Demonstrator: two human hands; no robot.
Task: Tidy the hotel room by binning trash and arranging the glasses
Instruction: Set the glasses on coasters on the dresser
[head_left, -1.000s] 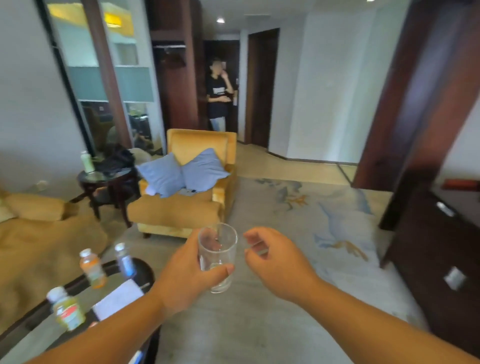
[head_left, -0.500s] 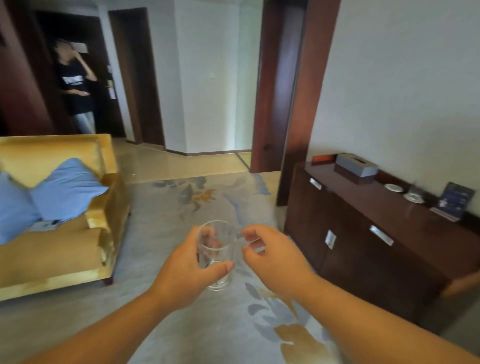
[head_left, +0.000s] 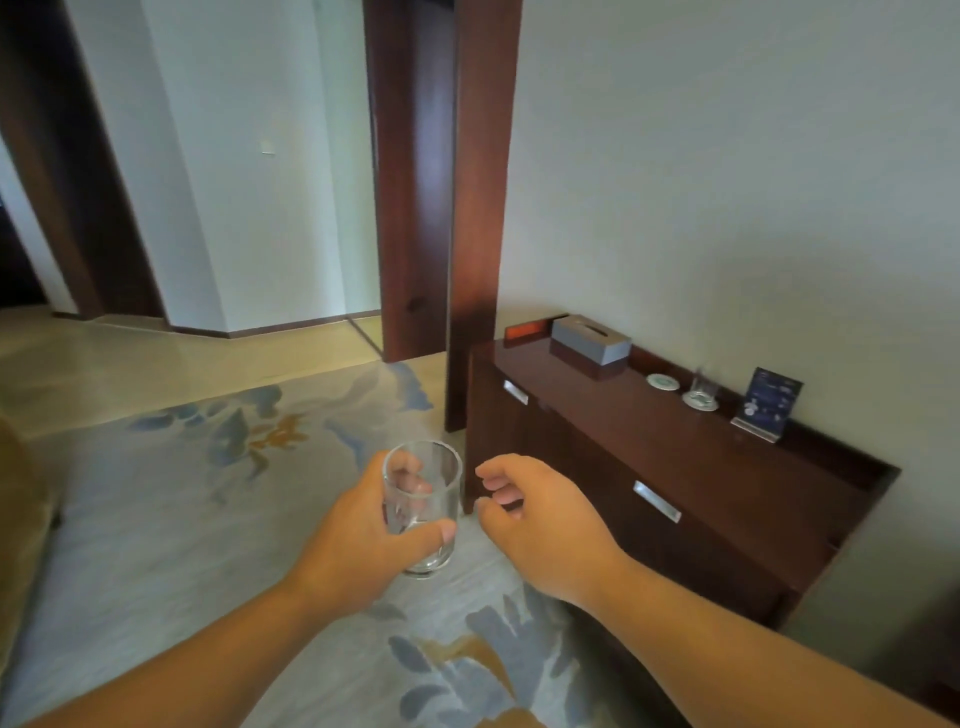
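Underfoot, carpet (head_left: 156, 519): open floor up to the worktop's front edge.
Worktop (head_left: 649, 447): bare front strip; small items along its back edge.
Left hand (head_left: 358, 540): fingers clamped round upright glass (head_left: 423, 506), over the carpet.
Right hand (head_left: 540, 519): fingers loosely curled, empty.
Step, likely: carrying; next, set glass gently on free coaster (head_left: 663, 382), beside second glass (head_left: 703, 384).

Two glasses (head_left: 422, 506) (head_left: 702, 385), two coasters (head_left: 663, 382) (head_left: 712, 406), one tissue box (head_left: 589, 340), one display card (head_left: 769, 402) and one sideboard (head_left: 675, 467).
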